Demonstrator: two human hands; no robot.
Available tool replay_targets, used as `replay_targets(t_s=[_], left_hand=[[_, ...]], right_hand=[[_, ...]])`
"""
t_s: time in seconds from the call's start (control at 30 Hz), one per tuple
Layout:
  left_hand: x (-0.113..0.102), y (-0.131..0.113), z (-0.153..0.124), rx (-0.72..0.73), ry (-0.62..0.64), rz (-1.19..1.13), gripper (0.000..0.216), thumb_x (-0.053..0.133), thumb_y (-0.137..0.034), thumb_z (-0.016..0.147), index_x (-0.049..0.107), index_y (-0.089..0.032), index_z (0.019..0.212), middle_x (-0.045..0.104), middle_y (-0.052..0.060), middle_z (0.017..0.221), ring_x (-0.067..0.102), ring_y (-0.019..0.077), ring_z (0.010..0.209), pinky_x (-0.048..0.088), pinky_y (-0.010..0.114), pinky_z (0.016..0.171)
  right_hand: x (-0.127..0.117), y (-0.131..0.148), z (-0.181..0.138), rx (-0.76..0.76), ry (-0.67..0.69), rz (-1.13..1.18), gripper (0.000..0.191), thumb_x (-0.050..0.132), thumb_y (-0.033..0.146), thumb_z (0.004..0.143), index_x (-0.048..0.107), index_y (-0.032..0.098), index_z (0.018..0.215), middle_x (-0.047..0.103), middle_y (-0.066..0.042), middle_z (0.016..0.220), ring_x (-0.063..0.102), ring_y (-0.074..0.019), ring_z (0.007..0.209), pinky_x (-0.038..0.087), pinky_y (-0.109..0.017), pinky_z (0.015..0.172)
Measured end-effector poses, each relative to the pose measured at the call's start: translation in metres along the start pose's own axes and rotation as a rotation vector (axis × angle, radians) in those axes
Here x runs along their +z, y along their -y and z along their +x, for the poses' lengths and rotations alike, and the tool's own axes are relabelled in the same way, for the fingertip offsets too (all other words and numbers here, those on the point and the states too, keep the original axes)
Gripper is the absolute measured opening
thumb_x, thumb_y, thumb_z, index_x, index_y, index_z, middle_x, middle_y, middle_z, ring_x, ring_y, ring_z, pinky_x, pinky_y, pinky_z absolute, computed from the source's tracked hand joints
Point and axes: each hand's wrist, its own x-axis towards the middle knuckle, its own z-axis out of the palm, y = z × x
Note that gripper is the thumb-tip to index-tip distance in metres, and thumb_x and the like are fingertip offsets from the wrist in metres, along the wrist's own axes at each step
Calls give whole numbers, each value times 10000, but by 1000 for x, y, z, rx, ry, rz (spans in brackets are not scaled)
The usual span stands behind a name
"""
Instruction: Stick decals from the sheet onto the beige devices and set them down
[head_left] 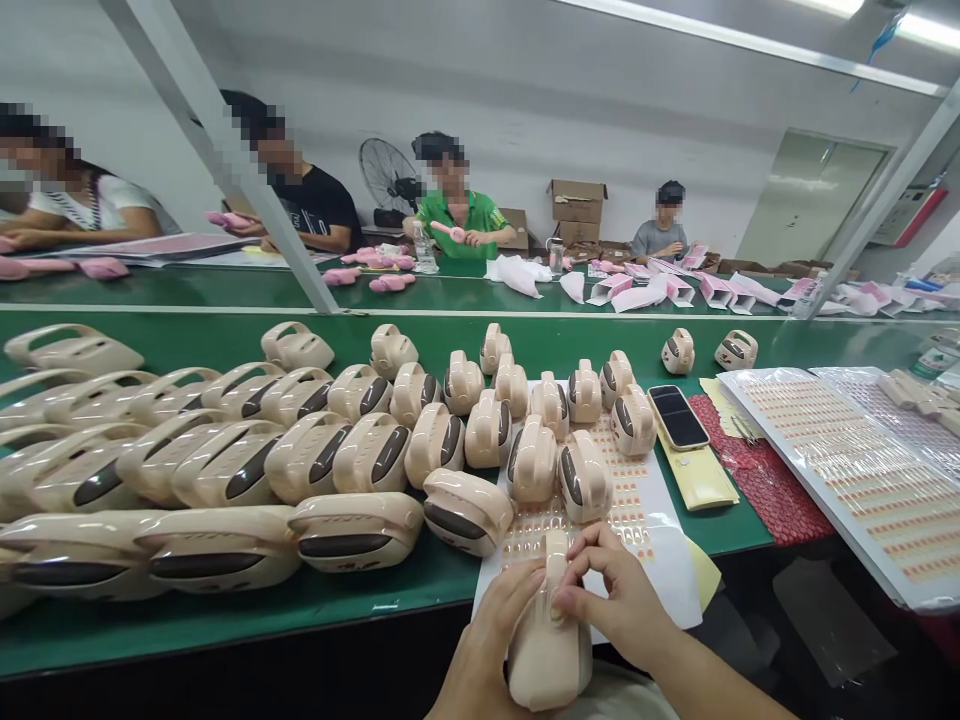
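At the table's front edge I hold a glossy beige plastic unit with a carry handle [551, 660]. My left hand [491, 640] is wrapped round its left side, thumb up by the handle. My right hand [611, 590] is closed at the handle, with thumb and fingertips pressed against it; anything small under the fingertips is hidden. Just beyond lies a white sheet of small orange-and-white stickers [630, 500], partly covered by similar units. One such beige unit with a dark oval window [585, 478] stands right in front of my hands.
Rows of beige units [307, 455] fill the left of the green table [247, 630]. To the right are a phone [679, 417], a yellow pad [701, 480], tweezers [742, 428] and plastic-covered sticker sheets [847, 470]. Co-workers [465, 225] sit across, handling pink items. A slanting metal post [247, 170] rises at left.
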Motion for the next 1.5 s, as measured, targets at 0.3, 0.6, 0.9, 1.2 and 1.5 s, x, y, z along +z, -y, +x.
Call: replay_targets(t_s=[0.3,0.6,0.9,1.2,1.5], left_hand=[[-7,-19,8,-131,44,68,903,813,-81,363,540,-324,1188,604,132,1173,525,415,1060,411,535,886],[3,-16,5,-88,2,60,909,811,-82,358,542,-329,1190,614,118,1159,539,408,1025,371,540,914],[8,-3,7,96,62,135,875,786,-98,404,524,-324,1208,589,106,1215,540,382,1044,437,430,840],[34,-15,4,-90,-14,51,505,644,-244,670,560,-372,1151,605,53,1182,534,313,1060,365,396,921],[40,26,7,-182,461,28,466,535,-557,736,565,-324,1139,638,59,1135,573,293,1037,446,406,905]], right_hand=[[2,0,-6,-99,-11,-160,121,620,311,747,627,216,672,499,-25,848,528,-181,853,442,-330,798],[2,-16,-16,-406,-53,-369,47,552,224,800,597,229,811,519,-52,887,534,-189,857,471,-324,763],[6,-21,-19,-216,-72,-154,380,497,222,804,396,238,1170,525,-56,1095,515,-195,1015,414,-308,899],[7,-41,-33,25,-184,148,300,502,422,817,475,255,1065,537,-46,994,522,-193,901,442,-299,805],[-54,-51,-21,157,-320,102,378,541,539,762,521,251,1005,492,5,802,460,-135,688,406,-254,679]])
